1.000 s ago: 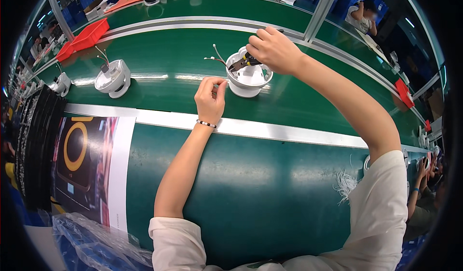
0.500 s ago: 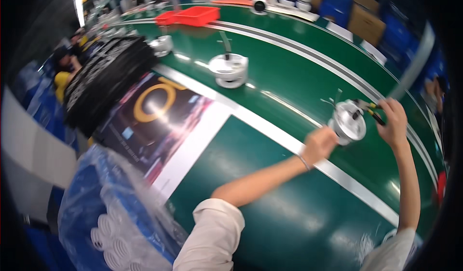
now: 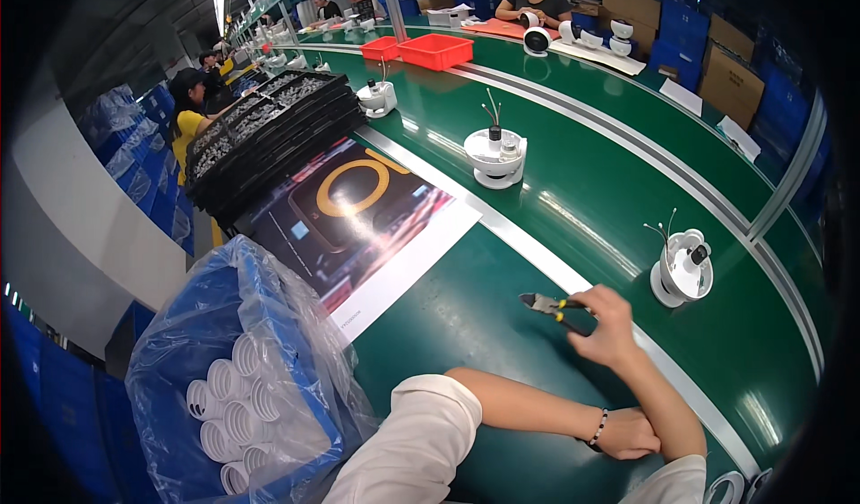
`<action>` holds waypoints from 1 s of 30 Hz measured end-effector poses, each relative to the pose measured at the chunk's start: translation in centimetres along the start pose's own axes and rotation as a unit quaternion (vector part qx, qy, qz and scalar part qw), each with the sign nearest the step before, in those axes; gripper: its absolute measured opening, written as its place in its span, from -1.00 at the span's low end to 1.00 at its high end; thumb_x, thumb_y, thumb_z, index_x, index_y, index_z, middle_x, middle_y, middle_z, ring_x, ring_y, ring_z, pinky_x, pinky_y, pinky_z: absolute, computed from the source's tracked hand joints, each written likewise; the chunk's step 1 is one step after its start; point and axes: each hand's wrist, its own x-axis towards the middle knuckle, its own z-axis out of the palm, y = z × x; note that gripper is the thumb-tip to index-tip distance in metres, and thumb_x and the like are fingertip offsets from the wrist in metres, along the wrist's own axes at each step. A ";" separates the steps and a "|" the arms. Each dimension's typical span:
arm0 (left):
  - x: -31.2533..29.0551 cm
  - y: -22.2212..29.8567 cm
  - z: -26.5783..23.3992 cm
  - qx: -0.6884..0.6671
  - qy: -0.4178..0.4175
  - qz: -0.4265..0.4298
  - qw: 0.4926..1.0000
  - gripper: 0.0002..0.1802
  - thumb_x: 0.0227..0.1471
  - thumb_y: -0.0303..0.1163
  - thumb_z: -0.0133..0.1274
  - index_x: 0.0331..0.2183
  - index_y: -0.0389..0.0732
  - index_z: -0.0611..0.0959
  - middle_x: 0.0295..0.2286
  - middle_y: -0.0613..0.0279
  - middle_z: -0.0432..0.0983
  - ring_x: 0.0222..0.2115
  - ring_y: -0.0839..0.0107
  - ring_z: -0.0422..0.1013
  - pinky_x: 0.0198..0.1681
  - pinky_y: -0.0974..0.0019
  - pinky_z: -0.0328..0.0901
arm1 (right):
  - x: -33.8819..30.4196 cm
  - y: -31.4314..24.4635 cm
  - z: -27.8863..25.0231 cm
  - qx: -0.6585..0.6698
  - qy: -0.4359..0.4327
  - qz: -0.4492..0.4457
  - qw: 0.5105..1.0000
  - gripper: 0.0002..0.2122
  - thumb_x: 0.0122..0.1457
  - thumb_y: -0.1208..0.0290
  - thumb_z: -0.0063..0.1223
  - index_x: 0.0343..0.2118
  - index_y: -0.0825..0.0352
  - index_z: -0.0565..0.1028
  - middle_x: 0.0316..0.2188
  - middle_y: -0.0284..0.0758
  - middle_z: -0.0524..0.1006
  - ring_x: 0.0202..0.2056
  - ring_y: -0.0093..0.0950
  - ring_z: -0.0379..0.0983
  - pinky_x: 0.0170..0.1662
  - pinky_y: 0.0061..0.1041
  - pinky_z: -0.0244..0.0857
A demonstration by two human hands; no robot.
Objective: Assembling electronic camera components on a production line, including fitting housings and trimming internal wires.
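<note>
My right hand (image 3: 611, 327) is closed around the yellow-and-black handles of diagonal cutters (image 3: 557, 310); their jaws point left above the green work mat (image 3: 439, 325). My left hand (image 3: 629, 433), with a beaded bracelet at its wrist, lies low by my right forearm. Its fingers are curled and partly covered, so whatever they may hold is hidden. Beyond the mat's edge, on the green conveyor, a white camera housing (image 3: 683, 271) stands tilted with thin wires sticking up. Another white housing (image 3: 495, 159) with upright wires stands farther left, apart from both hands.
A blue bin (image 3: 300, 374) lined with clear plastic holds several white threaded rings at left. Stacked black trays (image 3: 273, 128) and a printed poster (image 3: 358, 226) lie beyond. Red bins (image 3: 436, 51) stand across the conveyor. A co-worker (image 3: 535, 2) sits at the far side.
Both hands have drawn back from the white housing toward me; it now stands on the conveyor by itself. The cutters came along in my right hand. My view has shifted.
</note>
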 end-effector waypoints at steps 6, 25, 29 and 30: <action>-1.1 2.0 -1.3 -0.099 -0.119 -0.030 0.988 -0.85 -0.21 -0.45 -0.03 -0.48 -0.27 0.41 -0.54 0.07 0.38 -0.46 0.11 0.34 -0.41 0.18 0.25 | -2.1 -0.1 3.6 -0.005 -0.017 0.008 1.000 -0.70 -0.41 0.50 0.11 -0.46 0.32 0.44 -0.59 -0.26 0.37 -0.48 -0.30 0.32 -0.40 -0.41 0.22; -3.7 0.8 -0.1 -0.105 -0.136 -0.068 0.983 -0.92 -0.22 -0.49 -0.03 -0.54 -0.27 0.44 -0.57 0.10 0.38 -0.48 0.14 0.33 -0.42 0.20 0.23 | -2.9 2.4 5.3 -0.025 0.034 0.015 0.999 -0.64 -0.37 0.46 0.15 -0.37 0.32 0.41 -0.51 -0.28 0.38 -0.42 -0.30 0.30 -0.31 -0.42 0.17; -3.8 0.9 0.4 -0.098 -0.133 -0.084 0.983 -0.94 -0.20 -0.50 -0.04 -0.54 -0.26 0.43 -0.56 0.10 0.37 -0.49 0.14 0.33 -0.43 0.19 0.23 | -3.5 2.5 4.9 -0.009 0.019 -0.003 1.000 -0.64 -0.35 0.42 0.15 -0.36 0.30 0.42 -0.49 -0.31 0.36 -0.41 -0.33 0.28 -0.34 -0.44 0.13; -3.7 0.9 0.6 -0.095 -0.128 -0.090 0.983 -0.94 -0.19 -0.50 -0.04 -0.54 -0.25 0.43 -0.56 0.10 0.36 -0.49 0.14 0.33 -0.44 0.19 0.23 | -3.8 2.6 4.6 -0.016 0.022 0.005 1.000 -0.64 -0.35 0.42 0.15 -0.36 0.30 0.42 -0.49 -0.31 0.36 -0.41 -0.33 0.28 -0.34 -0.44 0.13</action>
